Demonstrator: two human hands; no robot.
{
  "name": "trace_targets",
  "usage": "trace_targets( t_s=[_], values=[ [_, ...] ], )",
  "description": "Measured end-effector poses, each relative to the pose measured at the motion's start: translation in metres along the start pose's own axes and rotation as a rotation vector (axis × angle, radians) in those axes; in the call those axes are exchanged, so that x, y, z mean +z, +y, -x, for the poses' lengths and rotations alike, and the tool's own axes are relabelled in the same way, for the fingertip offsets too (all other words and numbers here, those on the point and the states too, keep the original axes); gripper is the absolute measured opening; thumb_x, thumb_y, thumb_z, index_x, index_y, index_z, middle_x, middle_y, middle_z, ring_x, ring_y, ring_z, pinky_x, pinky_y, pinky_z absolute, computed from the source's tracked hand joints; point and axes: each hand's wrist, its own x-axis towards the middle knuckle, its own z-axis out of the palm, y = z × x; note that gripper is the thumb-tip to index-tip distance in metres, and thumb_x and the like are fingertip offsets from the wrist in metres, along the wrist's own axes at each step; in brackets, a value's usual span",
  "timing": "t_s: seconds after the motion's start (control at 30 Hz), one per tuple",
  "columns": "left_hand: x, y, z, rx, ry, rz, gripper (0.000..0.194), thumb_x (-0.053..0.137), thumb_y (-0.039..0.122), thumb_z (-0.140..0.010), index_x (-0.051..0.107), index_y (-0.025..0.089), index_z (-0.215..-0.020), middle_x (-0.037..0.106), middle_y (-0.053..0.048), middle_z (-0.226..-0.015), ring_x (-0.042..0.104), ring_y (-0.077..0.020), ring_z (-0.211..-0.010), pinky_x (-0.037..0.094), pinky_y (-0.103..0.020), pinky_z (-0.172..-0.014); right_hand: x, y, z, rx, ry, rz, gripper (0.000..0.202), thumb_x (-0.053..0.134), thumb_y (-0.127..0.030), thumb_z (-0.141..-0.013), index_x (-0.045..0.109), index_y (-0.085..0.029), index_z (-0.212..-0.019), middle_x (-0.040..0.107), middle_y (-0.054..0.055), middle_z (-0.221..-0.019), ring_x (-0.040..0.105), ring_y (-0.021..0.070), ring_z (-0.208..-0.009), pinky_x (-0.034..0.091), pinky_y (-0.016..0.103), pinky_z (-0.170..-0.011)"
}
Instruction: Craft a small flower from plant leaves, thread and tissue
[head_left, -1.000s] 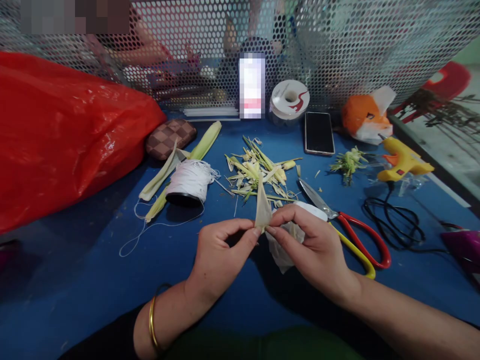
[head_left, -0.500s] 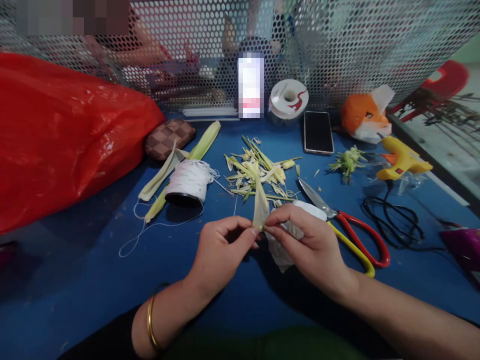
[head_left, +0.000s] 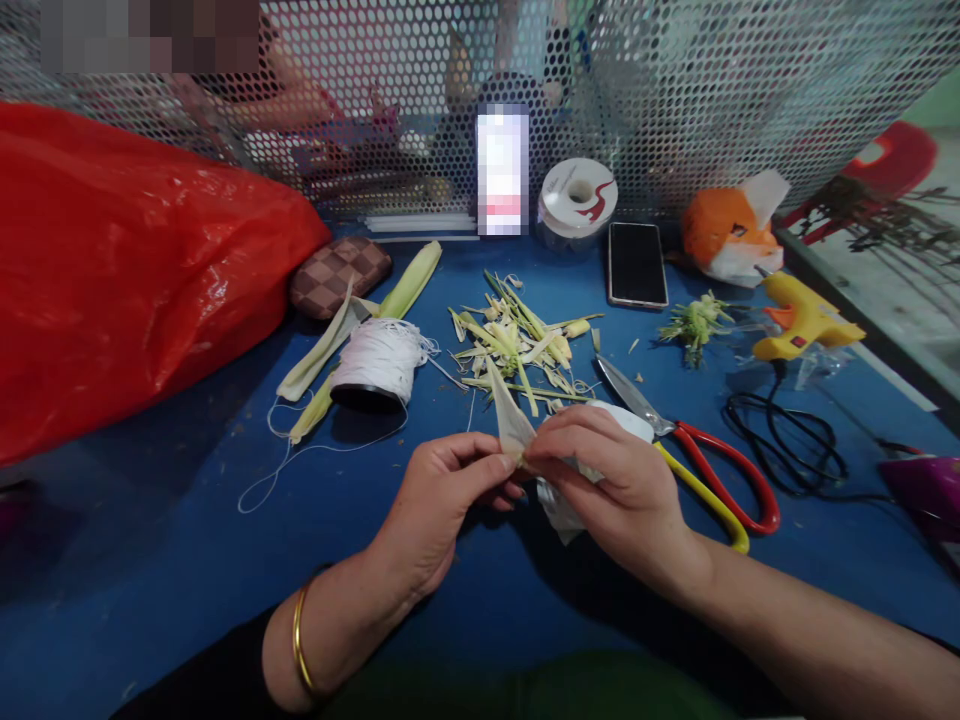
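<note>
While I am watching from afar through the head camera, the left hand (head_left: 442, 495) is holding a pale husk leaf (head_left: 511, 415) by its base, thumb pressing narrowly against fingers. Its right hand (head_left: 626, 475) counterpart is pinching at the same base, fingertips bunched; I cannot tell whether they are gripping anything more. Papery and pointed, the leaf is tilting leftward between the hands, just above the smooth blue table (head_left: 225, 600). Beyond it, stringy green and straw-coloured scraps (head_left: 517, 335) are lying in a loose heap. To the left, a spool of white string (head_left: 379, 362) is trailing thin loops beside longer ribbed husks (head_left: 411, 282), and a checked brown pouch (head_left: 341, 277) is touching a glossy, crinkled red bag (head_left: 165, 270). To the right, metal shears (head_left: 664, 425) are showing one red and one yellow handle, near a yellow glue gun (head_left: 806, 320). Against the perforated screen (head_left: 420, 90), a round reel (head_left: 579, 197) is bearing a red swirl, its lettering staying too small for me to read.
</note>
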Motion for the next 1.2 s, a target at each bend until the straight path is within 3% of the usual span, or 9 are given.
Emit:
trace_targets(
  t_s=[0.33,0.6,0.77,0.9,1.03,1.2],
  values=[
    [0.0012,0.0015,0.0032,0.177,0.106,-0.203,0.012,0.073,0.024,-0.07,0.069,0.015,-0.063,0.065,0.0,-0.061,0.058,-0.0119,-0.061,0.046,-0.023,-0.063,0.002,-0.0036,0.0001,0.102,0.016,-0.086,0.012,0.061,-0.014,-0.087,0.065,-0.023,-0.082,0.069,0.003,-0.084,0.066,0.0183,-0.084,0.051,0.032,-0.077],
    [0.0028,0.003,0.0055,0.318,0.122,-0.355,0.009,0.071,0.023,-0.072,0.072,0.015,-0.068,0.069,-0.002,-0.065,0.058,-0.0135,-0.063,0.046,-0.022,-0.062,0.005,-0.0079,0.0015,0.334,0.057,-0.169,0.007,0.065,-0.019,-0.084,0.062,-0.021,-0.078,0.068,0.001,-0.077,0.064,0.0164,-0.072,0.05,0.029,-0.067],
    [0.0039,0.0033,0.0059,0.322,0.077,-0.423,0.009,0.072,0.024,-0.072,0.071,0.015,-0.073,0.069,-0.002,-0.067,0.059,-0.014,-0.062,0.046,-0.023,-0.061,0.0044,-0.0068,0.0007,0.394,0.085,-0.185,0.007,0.066,-0.019,-0.083,0.061,-0.021,-0.078,0.067,-0.001,-0.075,0.063,0.0145,-0.07,0.051,0.026,-0.064],
    [0.0047,0.0032,0.0055,0.323,0.098,-0.452,0.009,0.07,0.024,-0.073,0.069,0.015,-0.07,0.067,-0.001,-0.065,0.058,-0.0132,-0.062,0.046,-0.022,-0.061,0.0061,-0.0063,0.0004,0.424,0.126,-0.261,0.015,0.066,-0.017,-0.081,0.058,-0.022,-0.093,0.067,-0.001,-0.08,0.064,0.0142,-0.073,0.053,0.026,-0.066],
    [0.0056,0.005,0.005,0.252,0.088,-0.37,0.013,0.069,0.026,-0.071,0.067,0.016,-0.064,0.064,0.0,-0.059,0.056,-0.0122,-0.057,0.045,-0.022,-0.057,0.0082,-0.0063,0.0015,0.433,0.108,-0.336,0.024,0.065,-0.018,-0.082,0.054,-0.023,-0.103,0.067,-0.001,-0.079,0.066,0.0144,-0.071,0.054,0.027,-0.066],
    [0.005,0.0032,0.0026,0.113,0.061,-0.206,0.016,0.071,0.028,-0.07,0.063,0.016,-0.062,0.063,0.0,-0.058,0.058,-0.0122,-0.057,0.047,-0.023,-0.059,0.0074,-0.0052,0.0037,0.358,0.109,-0.256,0.018,0.067,-0.02,-0.083,0.056,-0.023,-0.097,0.067,-0.001,-0.079,0.065,0.0143,-0.072,0.053,0.026,-0.065]
  ],
)
